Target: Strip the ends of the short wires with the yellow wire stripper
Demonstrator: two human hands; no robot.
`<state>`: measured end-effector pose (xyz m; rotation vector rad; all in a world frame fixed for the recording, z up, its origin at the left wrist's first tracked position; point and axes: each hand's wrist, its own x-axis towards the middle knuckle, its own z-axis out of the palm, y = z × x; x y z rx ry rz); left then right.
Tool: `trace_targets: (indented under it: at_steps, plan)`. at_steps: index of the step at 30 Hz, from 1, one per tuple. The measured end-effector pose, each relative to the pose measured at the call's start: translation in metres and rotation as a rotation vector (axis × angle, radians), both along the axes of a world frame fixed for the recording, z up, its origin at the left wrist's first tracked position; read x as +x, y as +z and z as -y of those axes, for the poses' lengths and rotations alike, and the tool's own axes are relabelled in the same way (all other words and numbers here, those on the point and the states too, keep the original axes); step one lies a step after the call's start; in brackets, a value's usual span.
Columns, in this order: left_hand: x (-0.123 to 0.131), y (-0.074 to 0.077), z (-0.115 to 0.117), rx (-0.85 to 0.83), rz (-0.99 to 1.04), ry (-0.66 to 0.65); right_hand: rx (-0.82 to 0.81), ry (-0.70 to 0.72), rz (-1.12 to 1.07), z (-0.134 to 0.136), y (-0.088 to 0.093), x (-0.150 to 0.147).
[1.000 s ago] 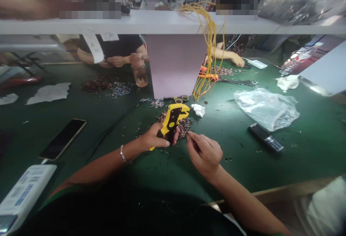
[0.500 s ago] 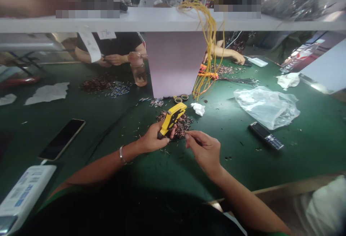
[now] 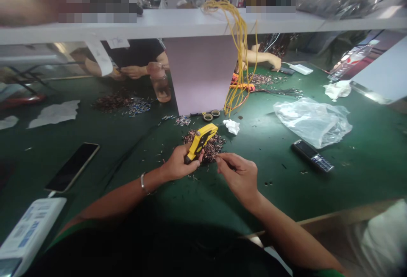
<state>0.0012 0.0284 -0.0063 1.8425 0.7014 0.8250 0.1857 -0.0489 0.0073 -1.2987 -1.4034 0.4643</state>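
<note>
Yellow-and-black crimping tool [image 3: 199, 142] is gripped in the person's left hand [image 3: 181, 163] just above the desk. Its long axis tilts from the lower left, where the handles disappear into the fist, to the upper right, where the yellow head points away from the person toward a crumpled white tissue [image 3: 231, 127].

Across the green-topped desk [image 3: 267, 196] from the left, a white box with blue print [image 3: 30, 230] sits at the near edge and a smartphone [image 3: 72, 167] lies beyond it. Sheets of white paper [image 3: 54, 114] lie farther back, then a dark heap of metal terminals [image 3: 111, 101] with blue-ended terminals [image 3: 139, 107] beside it. Past these, a co-worker's hands [image 3: 133, 72] work together, near a clear plastic bottle [image 3: 160, 83] holding pale brownish liquid.

A heap of copper-coloured terminals [image 3: 203, 148] lies directly under the tool. The right hand [image 3: 238, 175] is just beside it, its fingertips [image 3: 219, 158] pinched narrowly on something too thin to make out.

Farther right, yellow wires [image 3: 238, 52] hang from a white shelf [image 3: 178, 20], a crumpled clear plastic bag [image 3: 310, 122] lies on the desk, and a keypad phone [image 3: 312, 161] rests nearer the person.
</note>
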Motion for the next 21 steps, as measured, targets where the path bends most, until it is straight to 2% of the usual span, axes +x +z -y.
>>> trace_targets:
  at_steps: [8,12,18,21]
  plan:
    - [0.0,-0.004,-0.001,0.228,-0.127,0.118,-0.012,0.007,-0.009,0.0,-0.002,0.0]
    - [0.0,-0.01,-0.001,0.269,-0.173,0.172,-0.015,0.014,-0.031,-0.001,-0.001,0.0]
    - [0.0,-0.015,-0.005,0.184,-0.176,0.211,-0.061,0.007,-0.057,-0.002,-0.001,-0.001]
    - [0.001,-0.014,-0.008,-0.047,-0.108,0.149,-0.088,-0.001,-0.09,-0.004,-0.003,0.0]
